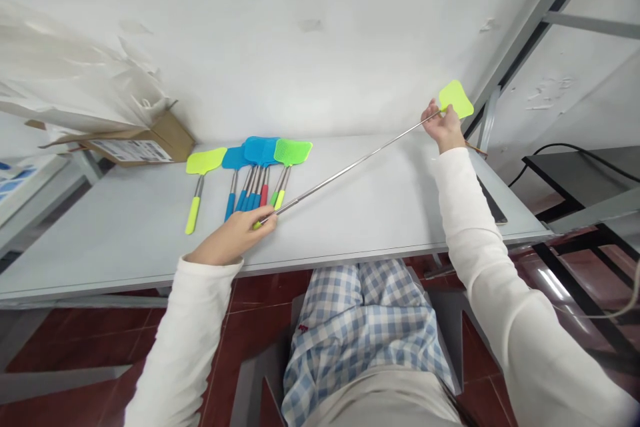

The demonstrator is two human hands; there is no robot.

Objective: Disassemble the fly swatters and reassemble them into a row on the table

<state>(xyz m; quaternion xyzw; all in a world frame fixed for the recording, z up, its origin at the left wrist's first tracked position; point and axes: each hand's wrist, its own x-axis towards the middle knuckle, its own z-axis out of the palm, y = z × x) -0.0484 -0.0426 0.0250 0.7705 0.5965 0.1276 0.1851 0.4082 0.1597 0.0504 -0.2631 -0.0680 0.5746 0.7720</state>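
A telescopic fly swatter (350, 167) with a yellow-green head is stretched out long between my two hands, slanting up to the right above the table. My left hand (239, 233) is closed round its yellow-green handle, most of which the fingers hide. At the other end, my right hand (444, 125) pinches the metal rod just below the head. Close beyond my left hand lies a group of short, collapsed fly swatters (263, 150) with blue and green heads, overlapping one another. A single yellow-green fly swatter (195, 203) lies to their left.
An open cardboard box (145, 140) stands at the table's back left. A dark flat object (493, 200) lies near the right edge, partly behind my right sleeve. The grey table (360, 227) meets a white wall; a metal frame (520, 47) rises at the right.
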